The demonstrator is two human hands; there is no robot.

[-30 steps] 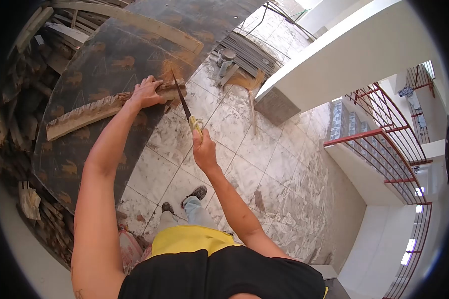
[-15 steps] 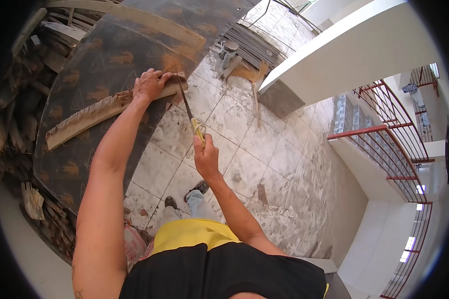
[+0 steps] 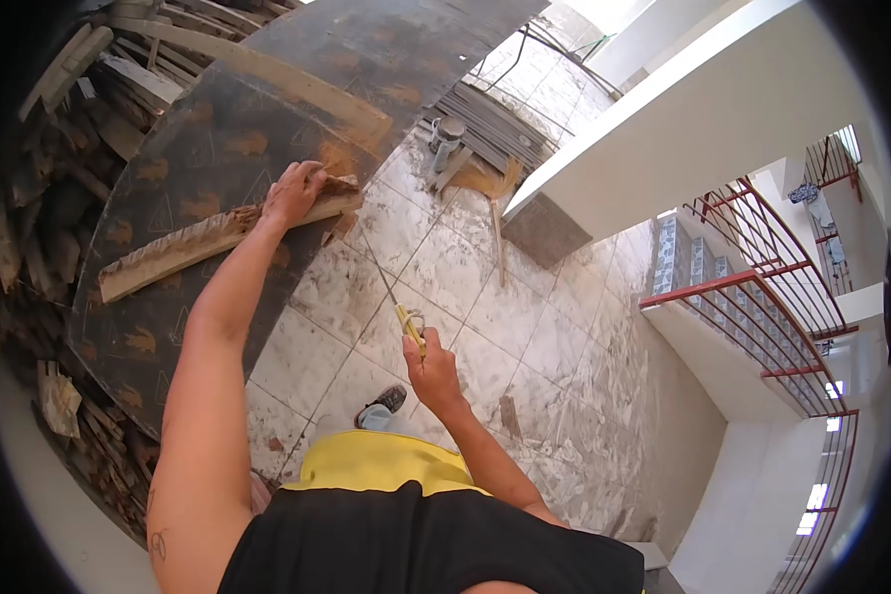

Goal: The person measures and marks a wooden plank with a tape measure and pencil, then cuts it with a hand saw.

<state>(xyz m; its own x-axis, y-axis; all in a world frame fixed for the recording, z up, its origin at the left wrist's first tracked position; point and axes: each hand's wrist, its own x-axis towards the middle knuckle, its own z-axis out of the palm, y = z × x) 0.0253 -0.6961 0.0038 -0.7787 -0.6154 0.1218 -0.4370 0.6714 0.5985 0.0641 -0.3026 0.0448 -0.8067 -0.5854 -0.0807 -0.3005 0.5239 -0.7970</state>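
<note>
A rough, slightly curved piece of wood [image 3: 183,257] lies across a dark printed board [image 3: 158,203]. My left hand [image 3: 294,193] grips it near its right end, with the fingers curled over the top. In my right hand [image 3: 433,374] is a handsaw [image 3: 406,325] with a yellow handle, held low over the tiled floor. Its thin blade points up toward the wood's right end and looks apart from it. Orange-brown sawdust [image 3: 339,156] lies on the board just beyond my left hand.
A long curved plank [image 3: 257,69] rests on the board's far part. Scrap wood [image 3: 45,233] is piled at left. Beyond the board are a metal can [image 3: 448,131], grey strips [image 3: 495,124] and a broom [image 3: 500,203]. A red-railed staircase [image 3: 698,293] stands at right.
The saw has come away from the wood's right end, drawn back toward my body with my right hand. My left hand stays on the wood. One foot has left view.
</note>
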